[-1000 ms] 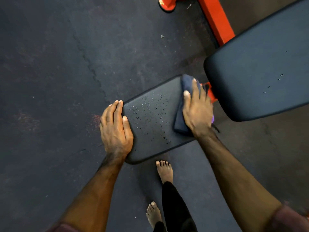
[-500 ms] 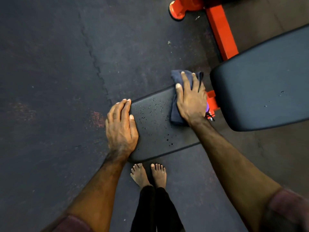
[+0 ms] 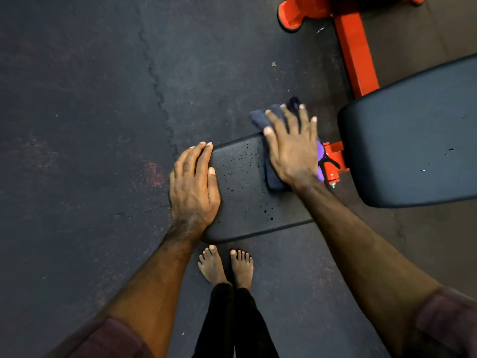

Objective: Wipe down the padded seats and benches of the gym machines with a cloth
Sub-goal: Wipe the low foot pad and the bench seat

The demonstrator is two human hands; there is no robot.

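At the bottom centre of the frame, two bare feet [image 3: 227,264] are standing side by side on the dark, speckled rubber floor [image 3: 77,125], below black trouser legs. Just above them, the small seat pad [image 3: 245,192] is lying flat: a rounded rectangle of matte black vinyl, its surface carrying scattered dark droplets. At the pad's left edge, the left hand [image 3: 193,187] is resting palm down, its fingers straight and close together along the rim, gripping nothing. At the pad's upper right corner, the right hand [image 3: 291,148] is pressing flat on a folded, dark blue cloth [image 3: 260,117], fingers spread and extended; the soft fabric is overhanging the pad's far edge. Something purple [image 3: 320,153] is showing just beside this hand's right edge; what it is cannot be told. Right of it, an orange-red metal bracket [image 3: 334,161] is joining the seat to the larger backrest pad [image 3: 413,138], smooth black and filling the right of the frame. Towards the top right, the square-section orange frame tube [image 3: 355,52] is running to a rounded foot [image 3: 296,14]. A jagged seam [image 3: 154,81] is crossing the floor at upper left.
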